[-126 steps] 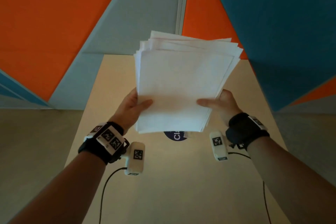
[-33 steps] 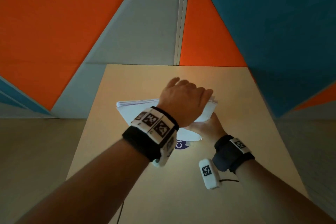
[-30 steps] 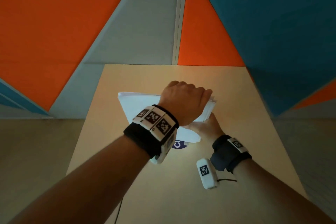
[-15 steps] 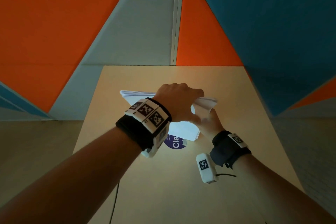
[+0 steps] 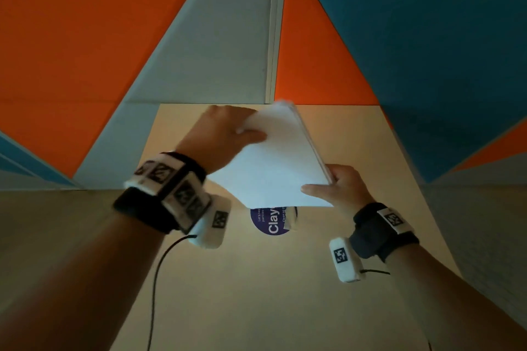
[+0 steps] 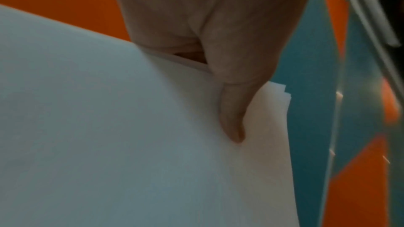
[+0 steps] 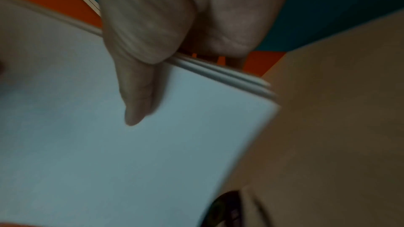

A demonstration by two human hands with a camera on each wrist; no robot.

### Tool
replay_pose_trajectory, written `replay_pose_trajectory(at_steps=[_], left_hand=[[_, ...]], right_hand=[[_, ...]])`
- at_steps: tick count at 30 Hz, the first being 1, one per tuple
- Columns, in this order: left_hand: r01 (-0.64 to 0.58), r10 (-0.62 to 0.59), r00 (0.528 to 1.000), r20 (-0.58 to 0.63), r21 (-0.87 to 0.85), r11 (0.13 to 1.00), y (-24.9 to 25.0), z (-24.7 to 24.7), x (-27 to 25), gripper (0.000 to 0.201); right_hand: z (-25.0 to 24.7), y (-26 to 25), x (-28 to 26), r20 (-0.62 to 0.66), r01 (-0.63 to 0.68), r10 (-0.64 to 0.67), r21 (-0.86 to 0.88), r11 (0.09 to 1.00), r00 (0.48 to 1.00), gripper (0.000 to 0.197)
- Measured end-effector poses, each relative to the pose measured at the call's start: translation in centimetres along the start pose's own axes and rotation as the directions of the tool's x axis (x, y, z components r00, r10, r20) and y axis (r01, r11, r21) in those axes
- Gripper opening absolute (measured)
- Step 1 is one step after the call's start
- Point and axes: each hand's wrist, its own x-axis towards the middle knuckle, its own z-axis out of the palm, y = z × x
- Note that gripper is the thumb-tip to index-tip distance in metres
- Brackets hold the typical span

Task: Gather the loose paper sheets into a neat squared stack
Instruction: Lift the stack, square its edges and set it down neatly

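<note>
A stack of white paper sheets [image 5: 273, 162] is held in the air above the beige table [image 5: 285, 293], turned diagonally. My left hand [image 5: 225, 137] grips its far left edge, thumb laid on the top sheet. My right hand [image 5: 336, 188] pinches the near right corner, thumb on top. In the left wrist view the paper stack [image 6: 131, 144] shows slightly stepped sheet corners by the thumb. In the right wrist view the paper stack [image 7: 109, 153] shows its layered edge under my right hand [image 7: 157, 58].
A round purple sticker [image 5: 271, 224] lies on the table just below the paper. Orange, grey and blue wall panels [image 5: 199, 51] close the table's far side. Cables run from both wrist cameras over the table.
The stack has been lifted off the table and turned to face me. My left hand moved from over the sheets to their far left edge; my right hand holds the near corner.
</note>
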Motion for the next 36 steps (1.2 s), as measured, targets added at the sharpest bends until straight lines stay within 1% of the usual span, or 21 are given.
replay_pose_trajectory(at_steps=[1, 3, 5, 6, 8, 9, 11, 13, 15, 17, 18, 20, 23, 24, 26, 27, 28, 30, 31, 34, 36], left_hand=[[0.039, -0.045, 0.997, -0.06, -0.111, 0.993, -1.0, -0.6, -0.7, 0.019], [0.142, -0.18, 0.98, -0.086, -0.335, 0.931, -2.7, -0.3, -2.1, 0.012], [0.235, -0.306, 0.951, -0.03, -0.572, 0.786, -4.1, 1.7, -3.6, 0.002], [0.267, -0.362, 0.932, -0.007, -0.662, 0.7, -4.7, 3.0, -4.1, 0.006], [0.3, -0.444, 0.896, 0.027, -0.773, 0.559, -5.9, 5.4, -5.2, 0.009], [0.303, -0.468, 0.883, 0.03, -0.798, 0.521, -6.4, 6.3, -5.6, 0.009], [0.306, -0.5, 0.866, 0.027, -0.819, 0.485, -7.4, 7.6, -6.4, 0.009], [0.302, -0.512, 0.859, 0.01, -0.817, 0.491, -8.3, 8.2, -7.0, 0.011], [0.308, -0.52, 0.854, -0.016, -0.79, 0.531, -9.2, 8.6, -7.5, 0.015], [0.29, -0.496, 0.868, -0.035, -0.775, 0.561, -9.4, 8.7, -7.8, 0.032], [0.278, -0.49, 0.871, -0.04, -0.783, 0.557, -9.2, 8.6, -7.9, 0.042], [0.247, -0.507, 0.86, -0.056, -0.823, 0.511, -8.5, 8.5, -7.8, 0.049], [0.239, -0.585, 0.81, -0.042, -0.887, 0.395, -7.6, 8.5, -7.3, 0.05], [0.244, -0.612, 0.79, -0.04, -0.896, 0.372, -7.3, 8.4, -7.0, 0.056], [0.247, -0.659, 0.751, -0.039, -0.909, 0.336, -7.1, 8.2, -6.6, 0.076], [0.229, -0.667, 0.743, -0.056, -0.915, 0.332, -7.4, 8.2, -6.4, 0.079], [0.199, -0.664, 0.742, -0.092, -0.916, 0.349, -7.3, 8.1, -6.3, 0.067], [0.159, -0.631, 0.756, -0.177, -0.885, 0.438, -7.4, 8.1, -6.1, 0.033], [0.153, -0.621, 0.757, -0.201, -0.87, 0.469, -7.4, 8.2, -6.1, 0.025], [0.148, -0.615, 0.756, -0.226, -0.855, 0.496, -7.3, 8.6, -6.2, 0.018], [0.16, -0.635, 0.737, -0.232, -0.853, 0.497, -7.3, 8.7, -5.8, 0.015]], right_hand=[[-1.0, 0.5, -0.3, -0.014, -0.029, 0.029, 0.025, 0.999, 0.999, 0.031], [-2.5, 1.5, -1.0, -0.061, -0.059, 0.07, 0.16, 0.985, 0.996, 0.018], [-2.8, 2.4, -1.5, -0.067, -0.08, 0.104, 0.287, 0.955, 0.992, 0.022], [-2.6, 2.5, -1.6, -0.061, -0.089, 0.114, 0.32, 0.943, 0.992, 0.023], [-1.8, 2.3, -2.1, -0.048, -0.096, 0.122, 0.375, 0.922, 0.991, 0.029], [-1.4, 2.1, -2.2, -0.058, -0.082, 0.114, 0.395, 0.915, 0.992, 0.033], [-1.1, 1.8, -2.2, -0.104, -0.042, 0.098, 0.44, 0.897, 0.99, 0.038], [-1.1, 1.8, -2.1, -0.138, -0.007, 0.081, 0.469, 0.883, 0.987, 0.035], [-1.0, 2.0, -2.0, -0.125, -0.008, 0.071, 0.441, 0.898, 0.99, 0.03], [-0.6, 2.3, -2.2, -0.08, -0.021, 0.057, 0.392, 0.92, 0.995, 0.03], [-0.4, 2.3, -2.3, -0.063, -0.021, 0.048, 0.381, 0.925, 0.997, 0.032], [-0.1, 2.4, -2.6, -0.059, -0.02, 0.047, 0.4, 0.916, 0.997, 0.032], [0.1, 1.9, -2.8, -0.087, -0.008, 0.052, 0.443, 0.896, 0.995, 0.029], [0.1, 1.8, -2.7, -0.095, 0.004, 0.044, 0.451, 0.893, 0.994, 0.03], [-0.1, 1.5, -2.7, -0.109, 0.03, 0.022, 0.46, 0.887, 0.994, 0.031], [-0.3, 1.4, -2.6, -0.113, 0.04, 0.013, 0.453, 0.89, 0.994, 0.03], [-0.5, 1.3, -2.6, -0.111, 0.052, -0.003, 0.439, 0.897, 0.994, 0.031], [-0.7, 1.6, -2.5, -0.083, 0.059, -0.027, 0.417, 0.907, 0.996, 0.041], [-0.7, 1.9, -2.4, -0.065, 0.047, -0.022, 0.41, 0.911, 0.998, 0.047], [-0.2, 3.0, -2.0, -0.026, -0.002, 0.014, 0.405, 0.914, 1.0, 0.055], [0.2, 3.3, -1.8, -0.053, -0.033, 0.058, 0.396, 0.918, 0.997, 0.052]])
